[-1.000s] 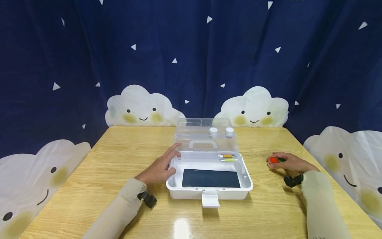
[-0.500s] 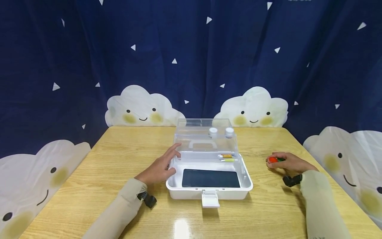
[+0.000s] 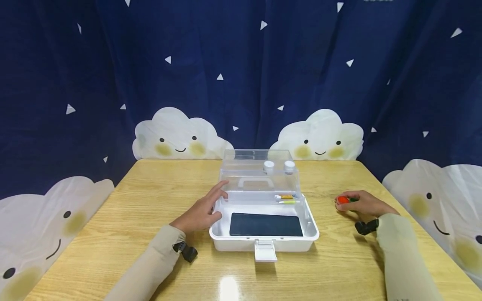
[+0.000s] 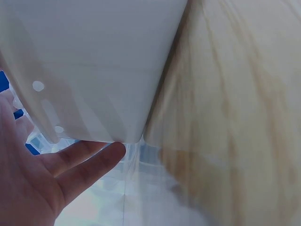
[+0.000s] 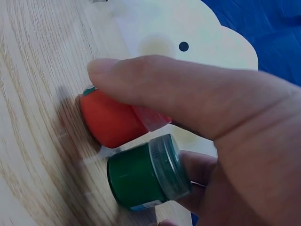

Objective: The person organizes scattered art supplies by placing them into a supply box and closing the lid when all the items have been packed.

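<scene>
A white plastic box [image 3: 265, 243] stands with its clear lid [image 3: 260, 167] tipped back. My left hand [image 3: 203, 209] rests on its left end, fingers spread, the thumb over the rim. In the left wrist view, two fairly straight fingers [image 4: 91, 174] reach to the corner of the box. To the right of the box, my right hand [image 3: 367, 203] holds a red paint jar [image 5: 113, 120] and a green paint jar [image 5: 136, 176] low over the table. The thumb lies along the red jar; other fingers are partly hidden behind the green one.
Inside the box lies a dark flat slab [image 3: 265, 225]. Behind it are a small orange-and-white tube [image 3: 286, 196] and a yellow-green stick-like item [image 3: 288, 202]. Two white-capped jars [image 3: 269, 166] show at the lid. A cloud-print curtain [image 3: 241, 75] hangs behind the wooden table [image 3: 165, 179].
My right hand has shifted slightly left with the jars, the red one turning a little more into sight. The left hand and the box have stayed in place.
</scene>
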The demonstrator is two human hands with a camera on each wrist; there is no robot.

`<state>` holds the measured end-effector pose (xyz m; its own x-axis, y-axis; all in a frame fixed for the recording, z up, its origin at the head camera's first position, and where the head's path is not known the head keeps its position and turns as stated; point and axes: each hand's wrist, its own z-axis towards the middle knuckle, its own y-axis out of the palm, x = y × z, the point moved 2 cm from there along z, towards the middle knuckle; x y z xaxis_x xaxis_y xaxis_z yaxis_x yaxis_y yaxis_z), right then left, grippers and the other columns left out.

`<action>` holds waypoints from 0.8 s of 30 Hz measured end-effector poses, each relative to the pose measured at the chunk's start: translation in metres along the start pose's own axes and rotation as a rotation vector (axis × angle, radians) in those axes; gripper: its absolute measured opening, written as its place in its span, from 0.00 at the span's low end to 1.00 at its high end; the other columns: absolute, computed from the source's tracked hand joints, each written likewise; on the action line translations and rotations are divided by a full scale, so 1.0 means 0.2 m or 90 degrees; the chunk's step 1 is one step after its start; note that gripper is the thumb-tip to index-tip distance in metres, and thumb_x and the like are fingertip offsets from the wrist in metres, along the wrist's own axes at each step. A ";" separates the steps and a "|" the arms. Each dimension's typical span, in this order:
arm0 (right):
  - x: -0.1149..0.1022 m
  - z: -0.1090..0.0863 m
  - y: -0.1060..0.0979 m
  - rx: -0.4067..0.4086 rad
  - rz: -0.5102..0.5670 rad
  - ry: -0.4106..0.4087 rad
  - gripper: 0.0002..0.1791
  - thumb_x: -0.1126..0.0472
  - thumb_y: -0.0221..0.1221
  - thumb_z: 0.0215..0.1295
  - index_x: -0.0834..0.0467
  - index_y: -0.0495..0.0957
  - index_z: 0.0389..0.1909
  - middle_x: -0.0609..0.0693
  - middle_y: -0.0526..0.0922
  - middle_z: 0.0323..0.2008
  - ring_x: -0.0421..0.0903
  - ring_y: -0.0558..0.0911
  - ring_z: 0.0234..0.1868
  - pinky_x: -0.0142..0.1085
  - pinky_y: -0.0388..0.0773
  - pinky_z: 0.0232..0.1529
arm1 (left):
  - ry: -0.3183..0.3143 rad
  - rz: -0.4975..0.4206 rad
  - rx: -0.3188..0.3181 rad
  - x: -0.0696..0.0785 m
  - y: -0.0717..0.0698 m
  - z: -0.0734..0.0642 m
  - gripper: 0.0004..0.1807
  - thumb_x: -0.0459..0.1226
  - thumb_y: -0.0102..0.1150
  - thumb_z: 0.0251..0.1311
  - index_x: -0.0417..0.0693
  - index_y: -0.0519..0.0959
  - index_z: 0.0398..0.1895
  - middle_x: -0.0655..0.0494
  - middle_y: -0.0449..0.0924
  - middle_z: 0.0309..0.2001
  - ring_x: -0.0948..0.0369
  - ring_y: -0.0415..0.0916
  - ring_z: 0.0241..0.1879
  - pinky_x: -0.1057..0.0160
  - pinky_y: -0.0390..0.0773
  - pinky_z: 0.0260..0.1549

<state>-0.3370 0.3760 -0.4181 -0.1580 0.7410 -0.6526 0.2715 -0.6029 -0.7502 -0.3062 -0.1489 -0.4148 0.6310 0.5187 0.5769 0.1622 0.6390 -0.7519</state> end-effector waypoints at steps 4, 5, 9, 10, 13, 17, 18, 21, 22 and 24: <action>-0.02 0.00 0.00 0.013 -0.016 -0.008 0.26 0.50 0.64 0.60 0.61 0.77 0.55 0.51 0.83 0.44 0.48 0.75 0.47 0.40 0.71 0.46 | 0.001 -0.002 -0.003 0.00 0.00 0.00 0.24 0.30 0.53 0.54 0.56 0.65 0.54 0.65 0.42 0.76 0.65 0.62 0.20 0.63 0.73 0.26; -0.02 0.01 0.00 0.014 -0.020 -0.013 0.25 0.50 0.64 0.61 0.61 0.78 0.54 0.51 0.83 0.44 0.48 0.75 0.46 0.40 0.71 0.46 | 0.003 -0.002 -0.004 0.00 0.00 0.00 0.24 0.30 0.53 0.54 0.56 0.65 0.54 0.64 0.43 0.76 0.65 0.62 0.20 0.63 0.73 0.26; -0.03 0.02 0.00 0.024 -0.036 -0.026 0.22 0.49 0.63 0.62 0.59 0.79 0.52 0.50 0.82 0.43 0.48 0.74 0.45 0.41 0.70 0.45 | 0.005 -0.001 -0.001 0.00 0.00 0.00 0.24 0.31 0.53 0.54 0.56 0.65 0.54 0.63 0.43 0.76 0.66 0.61 0.19 0.64 0.72 0.24; -0.03 0.02 0.00 0.026 -0.038 -0.023 0.22 0.49 0.63 0.62 0.58 0.79 0.51 0.50 0.82 0.42 0.48 0.74 0.44 0.41 0.70 0.46 | 0.005 -0.001 -0.001 0.00 0.00 0.00 0.24 0.31 0.52 0.54 0.57 0.65 0.54 0.63 0.43 0.76 0.66 0.61 0.19 0.64 0.72 0.24; -0.03 0.03 0.01 0.039 -0.047 -0.015 0.24 0.48 0.62 0.62 0.59 0.79 0.52 0.50 0.82 0.41 0.48 0.74 0.44 0.42 0.70 0.46 | 0.006 -0.001 -0.003 -0.01 0.00 0.00 0.24 0.30 0.53 0.54 0.57 0.65 0.54 0.66 0.42 0.76 0.66 0.60 0.19 0.64 0.72 0.23; -0.04 0.04 0.01 0.058 -0.050 0.005 0.27 0.47 0.62 0.62 0.62 0.77 0.54 0.52 0.82 0.41 0.48 0.75 0.42 0.43 0.71 0.45 | 0.007 -0.003 -0.002 -0.01 0.00 0.00 0.24 0.30 0.53 0.54 0.57 0.65 0.54 0.66 0.42 0.76 0.66 0.60 0.19 0.64 0.72 0.23; -0.04 0.04 0.02 0.064 -0.053 0.014 0.27 0.46 0.62 0.62 0.62 0.77 0.54 0.52 0.82 0.42 0.49 0.76 0.42 0.42 0.72 0.44 | 0.008 -0.005 -0.003 -0.01 0.00 0.00 0.24 0.30 0.53 0.54 0.57 0.65 0.54 0.66 0.42 0.76 0.66 0.60 0.19 0.64 0.72 0.23; -0.04 0.05 0.02 0.078 -0.061 0.033 0.30 0.44 0.62 0.61 0.62 0.75 0.56 0.54 0.82 0.44 0.50 0.76 0.43 0.43 0.73 0.43 | 0.009 -0.005 -0.002 0.00 0.00 0.00 0.24 0.30 0.53 0.54 0.57 0.65 0.54 0.66 0.43 0.76 0.66 0.60 0.19 0.64 0.72 0.23; -0.04 0.05 0.02 0.084 -0.062 0.037 0.31 0.44 0.62 0.61 0.62 0.75 0.57 0.56 0.81 0.45 0.51 0.76 0.43 0.43 0.73 0.42 | 0.009 -0.005 -0.001 0.00 0.00 0.00 0.24 0.29 0.53 0.53 0.57 0.65 0.53 0.65 0.43 0.76 0.66 0.60 0.19 0.64 0.72 0.23; -0.05 0.06 0.03 0.092 -0.060 0.051 0.33 0.43 0.62 0.61 0.63 0.74 0.58 0.58 0.80 0.47 0.53 0.76 0.44 0.43 0.74 0.41 | 0.012 -0.003 0.002 0.00 0.00 0.00 0.24 0.29 0.53 0.53 0.56 0.65 0.53 0.65 0.43 0.76 0.65 0.61 0.19 0.64 0.72 0.23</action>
<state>-0.3452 0.3617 -0.4164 -0.0994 0.8141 -0.5721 0.1188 -0.5612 -0.8191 -0.3068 -0.1488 -0.4151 0.6442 0.5047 0.5748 0.1633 0.6434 -0.7479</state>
